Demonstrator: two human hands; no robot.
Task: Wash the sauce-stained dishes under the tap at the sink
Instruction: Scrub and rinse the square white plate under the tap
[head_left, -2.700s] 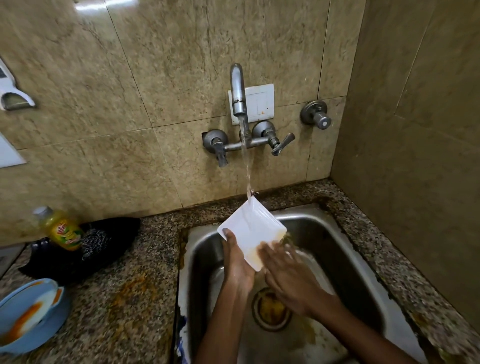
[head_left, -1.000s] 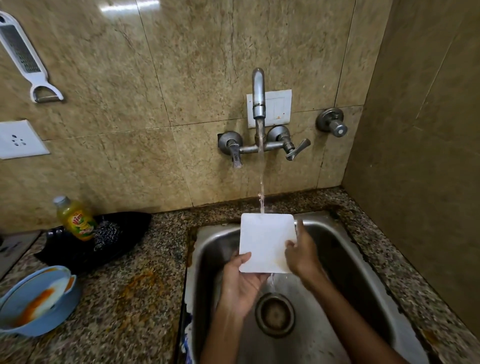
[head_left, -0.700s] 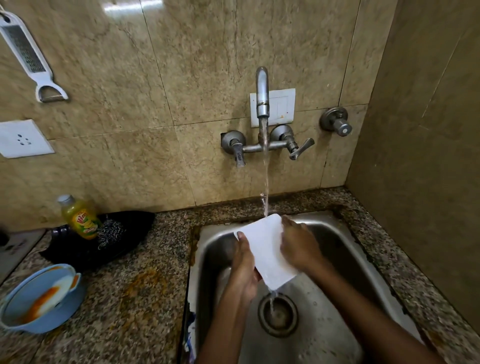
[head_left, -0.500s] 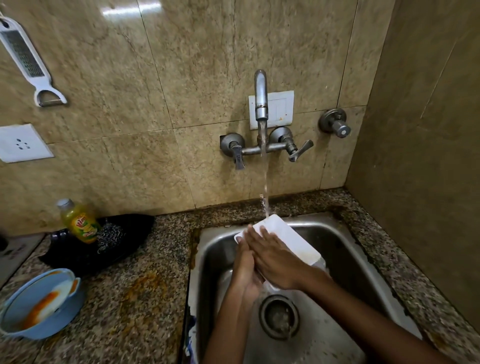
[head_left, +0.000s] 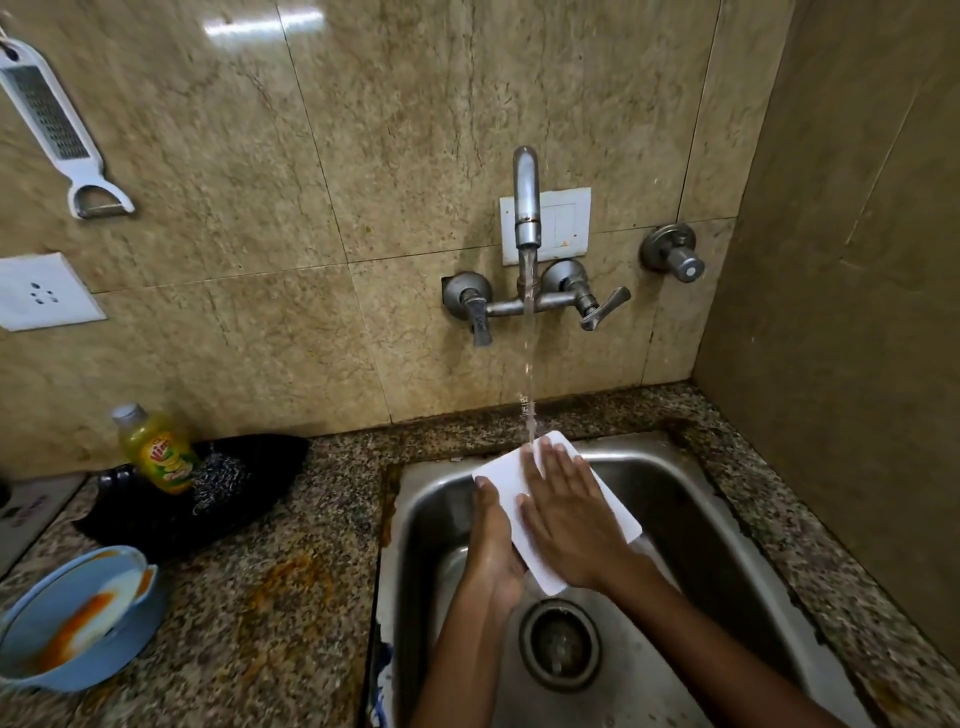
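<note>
A white square plate (head_left: 501, 480) is held tilted over the steel sink (head_left: 691, 514), its far corner under the water running from the wall tap (head_left: 525, 208). My left hand (head_left: 493, 540) grips the plate's near left edge from below. Flat on the plate's upper face lies my right hand (head_left: 563, 512), fingers spread and pointing toward the stream. No sauce shows on the visible part of the plate. On the counter at the left, a blue bowl (head_left: 36, 660) holds a white dish (head_left: 111, 597) streaked with orange sauce.
A yellow dish-soap bottle (head_left: 156, 452) and a steel scrubber (head_left: 218, 480) sit in a black tray (head_left: 260, 467) left of the sink. Orange stains mark the granite counter (head_left: 291, 577). A grater (head_left: 57, 130) hangs on the wall. The drain (head_left: 560, 644) lies below my hands.
The plate has turned from upright to a slanted, flatter pose. My right hand moved from the plate's right edge onto its face and slid up toward the stream.
</note>
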